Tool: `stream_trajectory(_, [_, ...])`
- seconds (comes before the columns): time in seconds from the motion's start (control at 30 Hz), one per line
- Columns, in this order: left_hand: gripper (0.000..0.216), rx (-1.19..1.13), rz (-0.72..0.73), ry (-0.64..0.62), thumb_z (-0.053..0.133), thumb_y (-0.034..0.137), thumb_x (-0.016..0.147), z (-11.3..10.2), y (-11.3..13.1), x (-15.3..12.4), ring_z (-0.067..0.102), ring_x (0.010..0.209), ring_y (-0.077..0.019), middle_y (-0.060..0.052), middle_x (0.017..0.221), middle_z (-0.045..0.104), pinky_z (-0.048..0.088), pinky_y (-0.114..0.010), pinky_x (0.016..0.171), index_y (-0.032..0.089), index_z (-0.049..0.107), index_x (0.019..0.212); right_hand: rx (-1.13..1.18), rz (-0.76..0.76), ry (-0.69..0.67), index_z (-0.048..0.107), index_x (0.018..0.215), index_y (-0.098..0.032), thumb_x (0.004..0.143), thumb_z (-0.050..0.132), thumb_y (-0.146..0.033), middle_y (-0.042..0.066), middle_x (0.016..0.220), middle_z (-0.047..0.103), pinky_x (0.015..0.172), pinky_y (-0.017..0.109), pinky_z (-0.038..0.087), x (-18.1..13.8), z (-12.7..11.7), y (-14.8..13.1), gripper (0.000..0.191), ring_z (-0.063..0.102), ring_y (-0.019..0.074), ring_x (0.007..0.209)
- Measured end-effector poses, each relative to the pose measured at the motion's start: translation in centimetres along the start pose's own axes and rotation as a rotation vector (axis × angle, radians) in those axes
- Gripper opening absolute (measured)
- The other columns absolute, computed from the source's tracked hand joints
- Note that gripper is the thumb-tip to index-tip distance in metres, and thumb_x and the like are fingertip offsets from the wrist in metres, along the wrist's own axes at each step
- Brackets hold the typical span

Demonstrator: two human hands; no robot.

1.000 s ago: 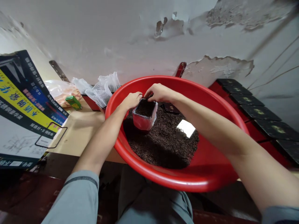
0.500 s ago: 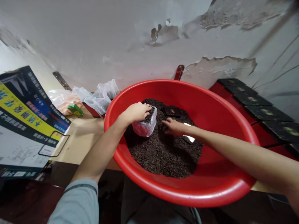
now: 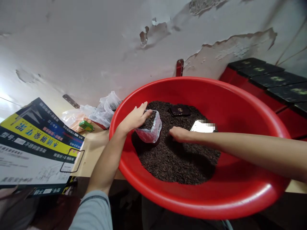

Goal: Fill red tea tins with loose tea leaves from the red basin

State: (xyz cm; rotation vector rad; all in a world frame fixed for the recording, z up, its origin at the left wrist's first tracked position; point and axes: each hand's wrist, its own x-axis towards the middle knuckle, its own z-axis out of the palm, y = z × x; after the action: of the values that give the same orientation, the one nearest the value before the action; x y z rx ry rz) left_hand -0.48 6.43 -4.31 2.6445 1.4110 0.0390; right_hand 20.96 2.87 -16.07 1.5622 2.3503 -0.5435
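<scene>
A wide red plastic basin (image 3: 240,204) holds a heap of dark loose dried leaves, like tea (image 3: 172,166). On the heap stands a small box lined with a clear plastic bag (image 3: 150,135), filled with the same leaves. My left hand (image 3: 136,118) is open, fingers spread over the box's top and touching its edge. My right hand (image 3: 179,134) is closed in a fist above the leaves, right of the box. Whatever its fingers hold is hidden. A dark lid (image 3: 179,110) lies behind it, and a bright, partly blurred flat object (image 3: 202,126) lies beside the wrist.
Black-topped red boxes (image 3: 275,78) stand in a row at the right. Left of the basin are crumpled plastic bags (image 3: 105,110), a small green packet (image 3: 86,125) and a large printed carton (image 3: 40,150) on a wooden table (image 3: 92,150). A peeling wall (image 3: 96,48) rises behind.
My right hand's fingers have gone from spread on the leaves to closed in a fist. My left hand's fingers have lifted and spread over the box. The view has shifted slightly.
</scene>
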Motion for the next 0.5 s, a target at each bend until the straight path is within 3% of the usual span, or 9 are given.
stream_trajectory(0.17, [0.086, 0.124, 0.056, -0.081, 0.022, 0.061, 0.104, 3.1, 2.0, 0.6, 0.003, 0.159, -0.0325, -0.026, 0.169, 0.009, 0.008, -0.048, 0.129, -0.006, 0.024, 0.159, -0.001, -0.007, 0.116, 0.080, 0.108, -0.012, 0.086, 0.066, -0.013, 0.018, 0.102, 0.079, 0.084, 0.031, 0.055, 0.0, -3.6, 1.1, 0.027, 0.076, 0.0299, 0.100])
stream_trajectory(0.3, [0.088, 0.046, 0.077, -0.104, 0.031, 0.062, 0.101, 3.7, 2.0, 1.0, -0.001, 0.159, -0.0329, -0.024, 0.169, 0.005, 0.006, -0.049, 0.129, -0.002, 0.021, 0.161, 0.036, -0.035, 0.324, 0.080, 0.114, -0.017, 0.086, 0.068, -0.018, 0.013, 0.101, 0.080, 0.082, 0.030, 0.055, -1.0, -7.1, 2.0, 0.030, 0.076, 0.0269, 0.094])
stream_trajectory(0.4, [0.079, -0.301, 0.007, -0.043, 0.032, 0.054, 0.102, 2.8, 0.1, 1.7, 0.005, 0.159, -0.0285, -0.018, 0.170, 0.009, 0.012, -0.046, 0.129, 0.004, 0.020, 0.163, 0.145, -0.096, 0.507, 0.081, 0.113, -0.024, 0.085, 0.069, -0.023, 0.005, 0.098, 0.081, 0.082, 0.029, 0.056, -2.1, -10.1, 1.8, 0.031, 0.075, 0.0227, 0.091])
stream_trajectory(0.5, [0.067, -0.845, -0.062, 0.155, 0.027, 0.047, 0.106, 1.8, -2.1, 2.4, 0.024, 0.157, -0.0221, -0.013, 0.170, 0.024, 0.024, -0.039, 0.127, 0.014, 0.023, 0.164, 0.239, -0.166, 0.602, 0.082, 0.111, -0.025, 0.083, 0.070, -0.023, 0.002, 0.095, 0.081, 0.081, 0.028, 0.056, -2.7, -13.0, 0.2, 0.030, 0.074, 0.0196, 0.086])
